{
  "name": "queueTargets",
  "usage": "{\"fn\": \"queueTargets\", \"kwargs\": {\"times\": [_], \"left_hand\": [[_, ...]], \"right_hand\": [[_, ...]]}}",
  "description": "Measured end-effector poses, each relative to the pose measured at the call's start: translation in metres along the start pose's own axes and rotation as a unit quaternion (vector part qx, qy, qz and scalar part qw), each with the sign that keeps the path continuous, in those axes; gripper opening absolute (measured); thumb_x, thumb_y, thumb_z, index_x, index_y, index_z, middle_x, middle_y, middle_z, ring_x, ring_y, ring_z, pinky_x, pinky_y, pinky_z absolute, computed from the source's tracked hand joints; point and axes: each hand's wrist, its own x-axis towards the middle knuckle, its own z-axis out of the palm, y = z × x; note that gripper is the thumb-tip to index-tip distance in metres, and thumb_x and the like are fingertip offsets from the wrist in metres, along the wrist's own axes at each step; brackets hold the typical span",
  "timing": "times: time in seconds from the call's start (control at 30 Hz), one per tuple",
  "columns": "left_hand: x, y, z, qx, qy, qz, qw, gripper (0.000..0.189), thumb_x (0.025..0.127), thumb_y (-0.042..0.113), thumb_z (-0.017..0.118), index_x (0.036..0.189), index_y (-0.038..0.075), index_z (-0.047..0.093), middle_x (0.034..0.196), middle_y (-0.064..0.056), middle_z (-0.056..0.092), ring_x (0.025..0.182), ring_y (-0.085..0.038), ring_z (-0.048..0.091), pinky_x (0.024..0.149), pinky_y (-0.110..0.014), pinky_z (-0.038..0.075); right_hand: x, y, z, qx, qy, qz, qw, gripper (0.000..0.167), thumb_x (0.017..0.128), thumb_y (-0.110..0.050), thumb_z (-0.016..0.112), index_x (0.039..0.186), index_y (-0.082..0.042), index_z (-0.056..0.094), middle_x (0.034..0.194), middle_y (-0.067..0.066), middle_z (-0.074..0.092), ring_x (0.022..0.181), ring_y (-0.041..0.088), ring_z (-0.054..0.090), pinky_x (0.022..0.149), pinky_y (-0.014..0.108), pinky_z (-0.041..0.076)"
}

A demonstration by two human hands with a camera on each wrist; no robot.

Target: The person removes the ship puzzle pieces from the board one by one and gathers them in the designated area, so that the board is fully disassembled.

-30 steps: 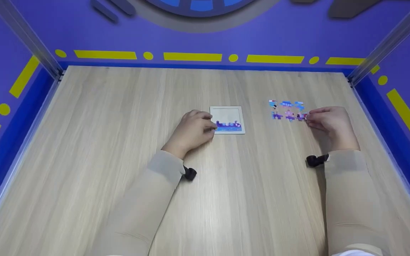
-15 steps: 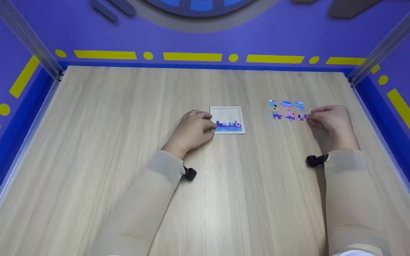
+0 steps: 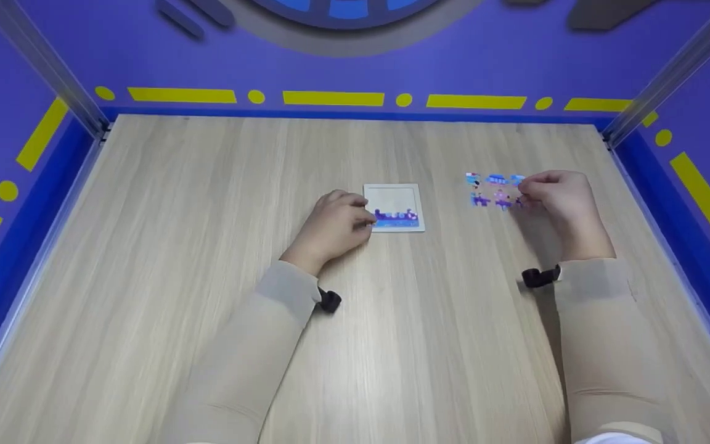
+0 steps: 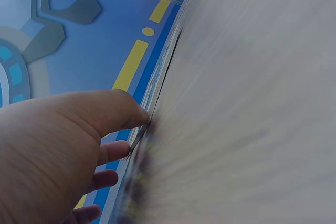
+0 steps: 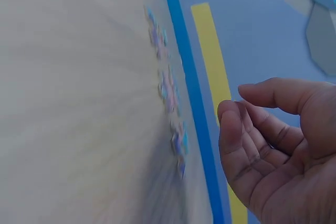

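A square white puzzle tray (image 3: 392,200) lies near the middle of the table, with a strip of blue and purple puzzle (image 3: 397,219) along its near side. My left hand (image 3: 334,225) holds the tray at its left edge; the left wrist view shows thumb and index finger at a thin grey edge. Several loose jigsaw pieces (image 3: 497,180) lie to the right of the tray. Over the right end of these pieces hovers my right hand (image 3: 561,197), partly covering them. In the right wrist view its fingers (image 5: 231,129) are loosely bent, with nothing visible between thumb and index finger.
Blue-purple panels (image 3: 342,74) with yellow markings stand behind and at both sides of the wooden table (image 3: 238,160). Metal posts (image 3: 657,74) rise at the back corners. A small black camera (image 3: 540,277) sits on the right wrist, another (image 3: 330,301) on the left.
My right hand has moved away from me and to the left, off the lower right piece and over the right end of the loose pieces. The left hand and tray have stayed put.
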Motion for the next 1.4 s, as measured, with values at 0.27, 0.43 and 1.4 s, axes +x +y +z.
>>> {"fn": "queueTargets", "kwargs": {"times": [0.27, 0.43, 1.4], "left_hand": [[0.0, -0.001, 0.001, 0.008, 0.002, 0.0, 1.0, 0.027, 0.109, 0.029, 0.073, 0.132, 0.023, 0.086, 0.159, -0.005, 0.07, 0.155, -0.032, 0.056, 0.14, -0.053, 0.033], [0.0, -0.002, 0.002, 0.006, 0.002, 0.003, 1.0, 0.026, 0.109, 0.028, 0.073, 0.131, 0.022, 0.086, 0.159, -0.006, 0.071, 0.154, -0.032, 0.057, 0.139, -0.053, 0.034], [0.006, -0.005, 0.001, 0.02, -0.001, -0.001, 0.9998, 0.039, 0.105, 0.034, 0.075, 0.136, 0.011, 0.082, 0.157, -0.006, 0.072, 0.154, -0.032, 0.059, 0.14, -0.051, 0.034]], "right_hand": [[-0.015, -0.036, 0.03, 0.007, -0.025, -0.065, 0.9975, 0.035, 0.111, -0.025, 0.072, 0.134, 0.002, 0.073, 0.106, -0.008, 0.075, 0.093, 0.008, 0.077, 0.087, 0.017, 0.067], [-0.022, -0.058, 0.056, 0.043, -0.055, -0.095, 0.993, 0.032, 0.109, -0.021, 0.076, 0.129, 0.005, 0.074, 0.103, -0.005, 0.078, 0.089, 0.01, 0.078, 0.084, 0.021, 0.068], [-0.03, -0.086, 0.159, -0.005, -0.174, -0.116, 0.9779, 0.023, 0.107, -0.018, 0.076, 0.122, -0.001, 0.08, 0.105, 0.007, 0.077, 0.092, 0.017, 0.075, 0.084, 0.022, 0.066]]}}
